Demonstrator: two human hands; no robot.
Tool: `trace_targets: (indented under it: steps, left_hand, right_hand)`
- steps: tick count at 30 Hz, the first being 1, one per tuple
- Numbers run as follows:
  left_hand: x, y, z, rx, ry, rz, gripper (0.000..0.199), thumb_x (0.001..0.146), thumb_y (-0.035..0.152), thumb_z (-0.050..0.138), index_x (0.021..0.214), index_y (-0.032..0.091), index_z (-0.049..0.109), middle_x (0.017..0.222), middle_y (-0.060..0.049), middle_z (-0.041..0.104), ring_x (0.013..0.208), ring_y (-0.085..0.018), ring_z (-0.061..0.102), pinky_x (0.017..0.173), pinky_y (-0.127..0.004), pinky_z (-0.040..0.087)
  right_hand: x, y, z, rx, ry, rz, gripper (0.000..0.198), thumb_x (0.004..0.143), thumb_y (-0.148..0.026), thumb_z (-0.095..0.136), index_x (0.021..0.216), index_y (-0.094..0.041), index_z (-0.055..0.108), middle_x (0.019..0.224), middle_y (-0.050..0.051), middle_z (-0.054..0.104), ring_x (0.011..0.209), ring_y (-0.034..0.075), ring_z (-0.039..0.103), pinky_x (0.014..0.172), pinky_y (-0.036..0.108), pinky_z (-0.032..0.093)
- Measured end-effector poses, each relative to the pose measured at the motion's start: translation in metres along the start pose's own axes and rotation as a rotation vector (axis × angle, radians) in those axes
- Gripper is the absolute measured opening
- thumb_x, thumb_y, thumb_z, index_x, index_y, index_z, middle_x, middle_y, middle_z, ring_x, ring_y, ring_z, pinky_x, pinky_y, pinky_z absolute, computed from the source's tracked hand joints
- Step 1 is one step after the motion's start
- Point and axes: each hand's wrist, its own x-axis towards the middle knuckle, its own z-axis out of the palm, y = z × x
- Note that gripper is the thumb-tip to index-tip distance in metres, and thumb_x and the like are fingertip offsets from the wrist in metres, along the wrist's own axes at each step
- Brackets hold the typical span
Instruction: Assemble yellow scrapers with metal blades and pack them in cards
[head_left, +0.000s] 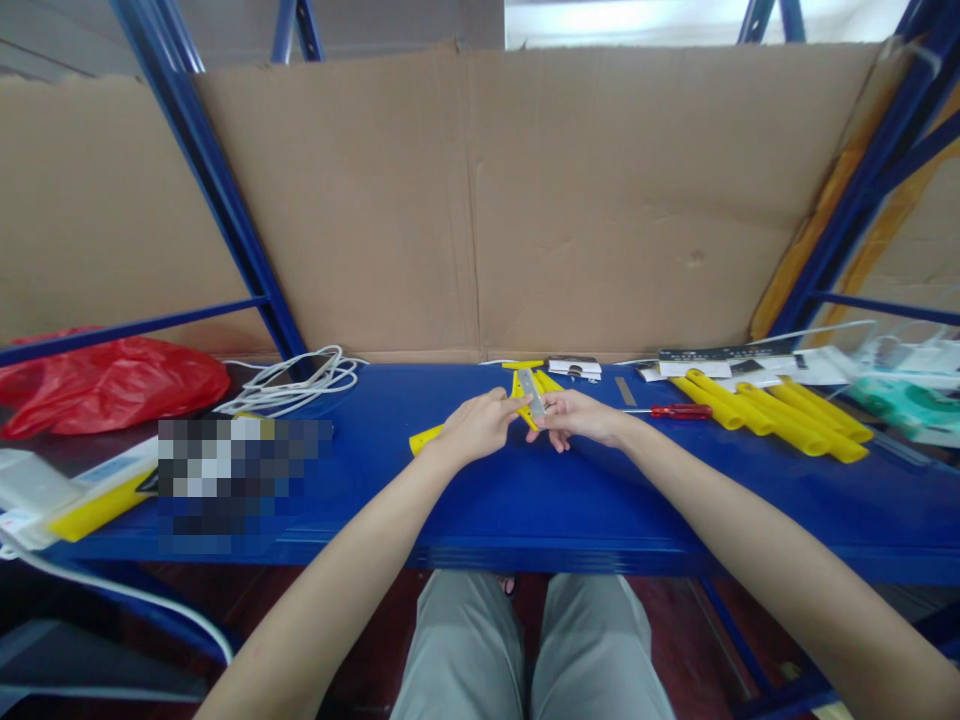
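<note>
Near the middle of the blue shelf, my left hand (pixel 484 422) is closed around a yellow scraper-like tool (pixel 425 439); its handle end sticks out to the left of my fist. The wide yellow head points away from me between my hands. A flat grey metal blade (pixel 532 390) lies over that head. My right hand (pixel 576 416) pinches the blade from the right, with some fingers loosely curled below. Whether the blade is fastened cannot be made out. Right of my right hand lie a red-handled screwdriver (pixel 681 411) and another thin metal blade (pixel 624 391).
Several yellow tubular handles (pixel 787 420) lie at the right, near white-and-black packaging (pixel 720 364). A small white packet (pixel 574 368) sits at the back. Coiled white cable (pixel 315 385) and a red plastic bag (pixel 112 385) occupy the left. A cardboard sheet (pixel 480 200) walls the back.
</note>
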Motion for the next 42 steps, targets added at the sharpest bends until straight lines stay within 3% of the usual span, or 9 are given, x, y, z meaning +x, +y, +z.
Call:
trace_targets:
  steps: [4, 7, 10, 14, 19, 22, 27, 33, 42]
  left_hand:
    - [0.001, -0.002, 0.002, 0.030, -0.034, 0.002, 0.042, 0.093, 0.025, 0.040, 0.133, 0.030, 0.050, 0.099, -0.008, 0.060, 0.089, -0.020, 0.063, 0.077, -0.028, 0.048]
    - [0.001, -0.005, 0.003, 0.060, -0.066, 0.002, 0.041, 0.092, 0.026, 0.040, 0.132, 0.030, 0.052, 0.100, -0.008, 0.062, 0.089, -0.020, 0.064, 0.076, -0.029, 0.048]
    - [0.001, -0.008, 0.003, 0.064, -0.091, 0.022, 0.041, 0.092, 0.026, 0.040, 0.130, 0.031, 0.054, 0.101, -0.008, 0.065, 0.091, -0.022, 0.064, 0.077, -0.029, 0.048]
    - [0.000, -0.011, 0.003, 0.028, -0.090, 0.040, 0.039, 0.091, 0.027, 0.041, 0.127, 0.030, 0.057, 0.104, -0.008, 0.066, 0.093, -0.022, 0.064, 0.078, -0.030, 0.048]
    - [0.001, -0.012, 0.005, -0.022, -0.090, 0.045, 0.039, 0.091, 0.027, 0.043, 0.127, 0.028, 0.058, 0.105, -0.008, 0.066, 0.094, -0.022, 0.063, 0.079, -0.029, 0.048]
    - [0.002, -0.013, 0.007, -0.051, -0.070, 0.061, 0.039, 0.090, 0.027, 0.044, 0.127, 0.027, 0.058, 0.104, -0.008, 0.066, 0.094, -0.021, 0.063, 0.081, -0.029, 0.047]
    - [0.003, -0.013, 0.010, -0.080, -0.044, 0.064, 0.038, 0.089, 0.026, 0.046, 0.124, 0.026, 0.060, 0.106, -0.007, 0.066, 0.096, -0.020, 0.062, 0.084, -0.028, 0.046]
    - [0.003, -0.015, 0.013, -0.101, -0.038, 0.080, 0.038, 0.089, 0.026, 0.046, 0.125, 0.027, 0.059, 0.109, -0.007, 0.066, 0.097, -0.020, 0.062, 0.085, -0.029, 0.046]
    - [0.004, -0.015, 0.013, -0.112, -0.030, 0.086, 0.039, 0.089, 0.025, 0.047, 0.127, 0.026, 0.058, 0.112, -0.007, 0.065, 0.099, -0.021, 0.062, 0.088, -0.030, 0.046]
  right_hand:
    - [-0.003, 0.001, -0.005, -0.036, -0.062, 0.091, 0.041, 0.072, -0.033, 0.071, 0.104, -0.016, 0.055, 0.079, 0.004, 0.071, 0.049, 0.008, 0.056, 0.044, 0.020, 0.044]
    - [-0.007, -0.004, -0.008, -0.135, -0.030, 0.148, 0.051, 0.077, -0.029, 0.066, 0.122, -0.014, 0.049, 0.077, 0.004, 0.070, 0.048, 0.008, 0.055, 0.044, 0.020, 0.044]
    - [-0.010, -0.010, -0.013, -0.424, 0.149, 0.214, 0.044, 0.084, -0.019, 0.054, 0.126, -0.011, 0.050, 0.074, 0.005, 0.070, 0.046, 0.009, 0.053, 0.045, 0.021, 0.043]
    - [-0.009, -0.011, -0.025, -0.928, 0.513, 0.206, 0.027, 0.080, -0.009, 0.050, 0.101, -0.012, 0.067, 0.079, 0.008, 0.071, 0.063, 0.014, 0.063, 0.060, 0.023, 0.046]
    - [-0.005, -0.001, -0.039, -1.072, 0.666, 0.164, 0.024, 0.079, -0.009, 0.050, 0.089, -0.015, 0.071, 0.093, 0.009, 0.073, 0.085, 0.018, 0.066, 0.074, 0.024, 0.047]
    - [0.002, 0.005, -0.042, -1.091, 0.665, 0.191, 0.023, 0.080, -0.012, 0.051, 0.090, -0.016, 0.072, 0.097, 0.009, 0.072, 0.090, 0.018, 0.066, 0.076, 0.023, 0.046]
    - [0.016, 0.006, -0.041, -1.234, 0.494, 0.256, 0.027, 0.082, -0.010, 0.046, 0.084, -0.012, 0.073, 0.092, 0.011, 0.073, 0.084, 0.019, 0.066, 0.069, 0.023, 0.044]
    - [0.030, 0.001, -0.043, -1.382, 0.395, 0.301, 0.029, 0.084, -0.014, 0.045, 0.089, -0.009, 0.073, 0.092, 0.016, 0.072, 0.083, 0.021, 0.066, 0.067, 0.024, 0.044]
    - [0.040, 0.000, -0.046, -1.485, 0.381, 0.332, 0.031, 0.085, -0.012, 0.044, 0.100, -0.007, 0.071, 0.097, 0.017, 0.071, 0.089, 0.022, 0.066, 0.074, 0.024, 0.046]
